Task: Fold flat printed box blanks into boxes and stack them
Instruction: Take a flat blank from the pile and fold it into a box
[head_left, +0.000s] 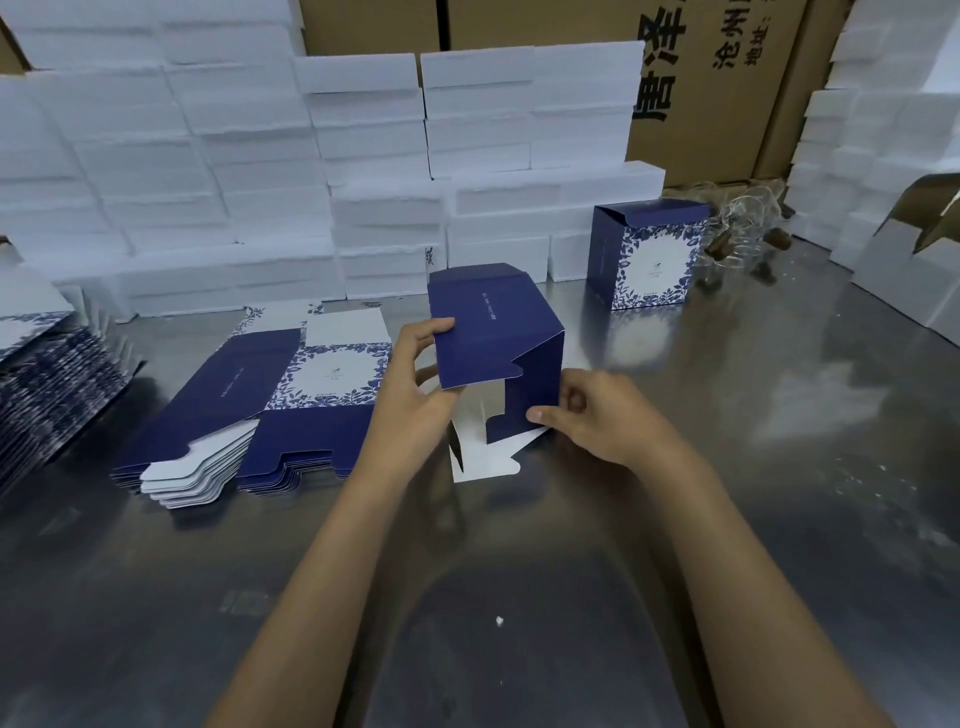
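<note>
Over the surface (675, 493) at twelve o'clock from the person, both hands are pinching the half-formed box (498, 338), left hand (415, 384) and right hand (582, 415) clamped on its light, crease-prone card edges.

One finished box (647, 254) stood on the table (727, 415), and one half-folded box (496, 338) was held by two hands. Two piles of flat blanks lay at left: a near pile (260, 405) and an edge pile (47, 384). The white boxes (260, 182) behind were too many to count.
</note>
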